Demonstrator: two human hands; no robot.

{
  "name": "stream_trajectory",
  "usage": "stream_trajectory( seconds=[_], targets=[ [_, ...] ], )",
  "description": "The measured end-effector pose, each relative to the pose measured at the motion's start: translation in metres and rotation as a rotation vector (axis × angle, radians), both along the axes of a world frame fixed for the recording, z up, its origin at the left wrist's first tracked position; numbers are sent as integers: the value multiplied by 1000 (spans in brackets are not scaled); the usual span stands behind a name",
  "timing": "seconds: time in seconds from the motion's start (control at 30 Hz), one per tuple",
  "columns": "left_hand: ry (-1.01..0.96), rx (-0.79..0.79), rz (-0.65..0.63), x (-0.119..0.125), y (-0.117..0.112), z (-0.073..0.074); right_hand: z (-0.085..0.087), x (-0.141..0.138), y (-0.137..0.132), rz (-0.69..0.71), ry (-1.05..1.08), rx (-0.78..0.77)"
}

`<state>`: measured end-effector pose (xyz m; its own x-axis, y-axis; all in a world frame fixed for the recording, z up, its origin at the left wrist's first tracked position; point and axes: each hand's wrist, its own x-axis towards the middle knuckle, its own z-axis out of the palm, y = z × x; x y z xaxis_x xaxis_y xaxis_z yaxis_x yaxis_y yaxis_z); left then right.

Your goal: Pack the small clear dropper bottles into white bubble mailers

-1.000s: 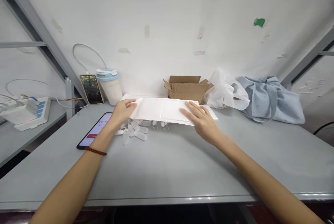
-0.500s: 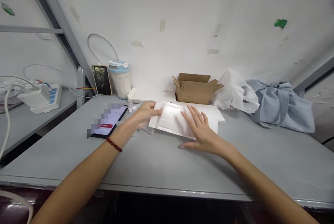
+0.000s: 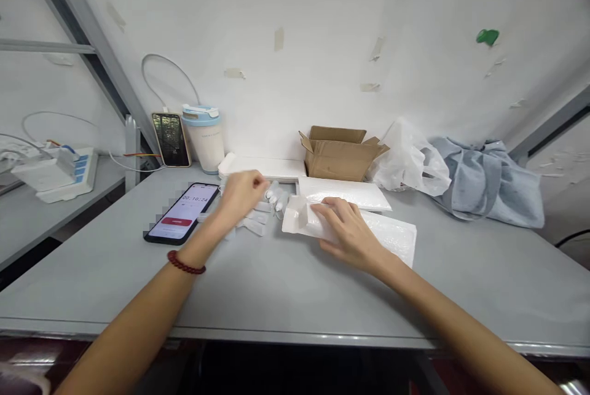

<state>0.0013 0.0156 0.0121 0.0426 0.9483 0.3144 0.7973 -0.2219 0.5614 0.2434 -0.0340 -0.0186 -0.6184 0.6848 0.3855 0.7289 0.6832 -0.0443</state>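
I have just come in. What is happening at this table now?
The right hand grips a white padded envelope near its left end. The left hand, curled and blurred, is by the small white pieces; whether it holds anything is unclear. Another white envelope lies just behind the gripped one, in front of an open cardboard box.
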Motion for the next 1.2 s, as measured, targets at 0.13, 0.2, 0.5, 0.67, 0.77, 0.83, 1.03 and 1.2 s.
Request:
stream_trajectory(
  seconds=[0.13, 0.2, 0.5, 0.67, 0.77, 0.83, 1.03, 1.2],
  targets=[
    [36, -144, -57, -42, -1, 24, 5, 2, -1, -1, 82, -116],
    [78, -285, -185, -56, -5, 28, 5, 1, -1, 11, 123, -174],
    [441, -258, -384, -51, 2, -8, -4, -8, 2, 72, 211, -414],
    [229, -113, -351, -44, -1, -3, -5, -6, 1, 63, 245, -470],
    [-111, -94, -318, -34, -10, 9, -4, -6, 0, 43, 250, -505],
    [-318, -133, -336, -25, -16, 14, -3, -6, 0, 36, 265, -509],
    [-455, -397, -428, -3, -18, -1, -2, -5, 0, 50, 323, -491],
    [-352, -294, -530, 6, -16, -14, -5, -3, 1, 68, 367, -480]
  ],
)
